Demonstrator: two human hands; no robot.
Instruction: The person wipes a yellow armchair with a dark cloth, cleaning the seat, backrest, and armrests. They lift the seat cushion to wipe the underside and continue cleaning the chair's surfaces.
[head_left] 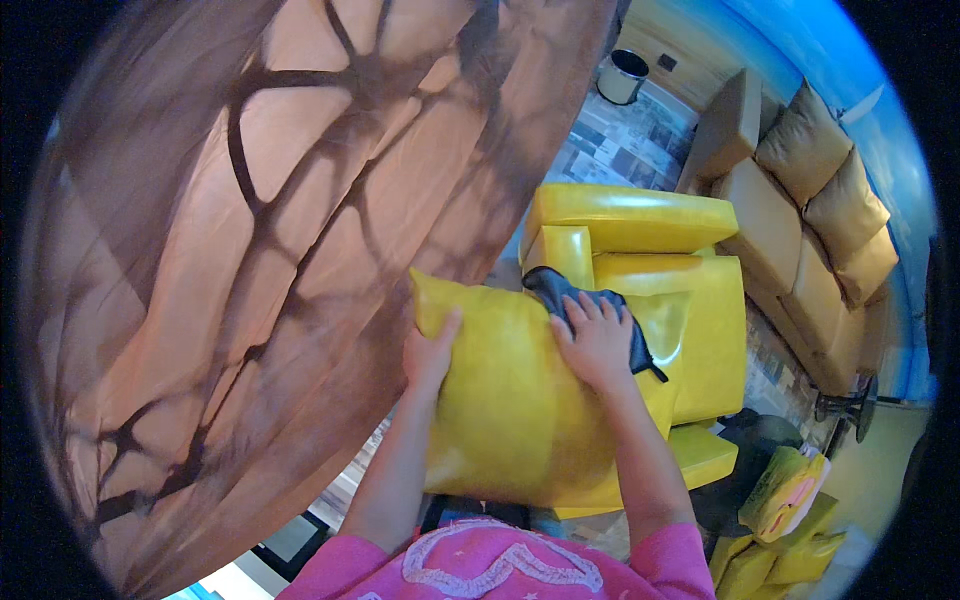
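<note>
A shiny yellow cushion (500, 390) is held tilted before me, over a yellow armchair (690, 330). My left hand (430, 352) grips its left edge; the thumb lies along the near face and the other fingers are hidden behind. A dark cloth (550, 287) with a small loop or tag at its lower end is draped on the cushion's right part. My right hand (597, 340) lies on that cloth with fingers spread and pressing flat, not wrapped round it.
A large brown draped sheet (330, 260) with dark branching shadows fills the left. A tan sofa (770, 220) with loose pillows (810, 145) stands at the far right. A waste bin (622, 77) is at the back, and a round dark table (735, 470) sits near right.
</note>
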